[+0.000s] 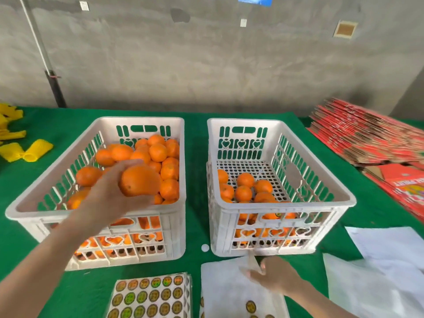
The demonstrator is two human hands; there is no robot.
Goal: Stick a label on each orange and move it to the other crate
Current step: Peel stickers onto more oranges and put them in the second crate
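Head view: left hand [107, 191] fingers [125, 165] wrapped round orange [140, 180] over full left crate [142, 120], lifted clear for labelling; right hand [277, 276] at near label sheet [227, 294], presumably fetching label, grip blurred, cannot tell.

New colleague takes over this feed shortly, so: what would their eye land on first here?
The bright orange gripped in the left hand, lifted above the heaped left white plastic crate on the green cloth. Next, the right white plastic crate, only part filled, with bare perforated floor at its far end. Nearest the camera lies a sheet of round gold-and-green labels, beside the right hand on a white backing sheet.
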